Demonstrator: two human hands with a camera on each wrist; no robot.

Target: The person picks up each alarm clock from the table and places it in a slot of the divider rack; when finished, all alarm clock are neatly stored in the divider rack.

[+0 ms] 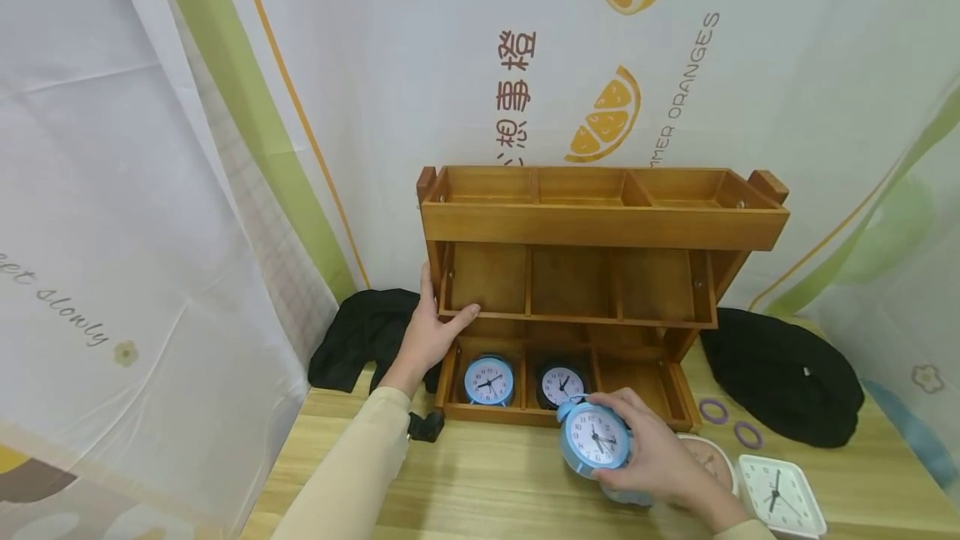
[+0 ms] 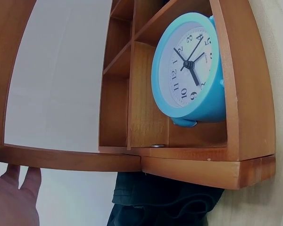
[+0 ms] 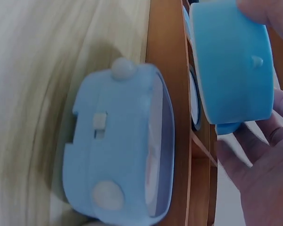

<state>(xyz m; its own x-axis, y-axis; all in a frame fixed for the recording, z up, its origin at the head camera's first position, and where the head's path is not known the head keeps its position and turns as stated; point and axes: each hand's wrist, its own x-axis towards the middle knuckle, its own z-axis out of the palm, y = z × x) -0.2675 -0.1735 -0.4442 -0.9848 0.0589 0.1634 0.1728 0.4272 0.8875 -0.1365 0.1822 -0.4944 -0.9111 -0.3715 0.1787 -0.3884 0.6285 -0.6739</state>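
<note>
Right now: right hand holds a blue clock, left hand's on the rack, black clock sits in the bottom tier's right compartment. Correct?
No: head view shows the black clock in the bottom tier's middle compartment. Left hand on rack and right hand holding blue clock: correct.

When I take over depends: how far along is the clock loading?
Looks done: a blue clock and black clock sit in the bottom tray. In hand: the right hand holds another blue clock. Probably left: white clock and pale-blue clock on the table.
</note>
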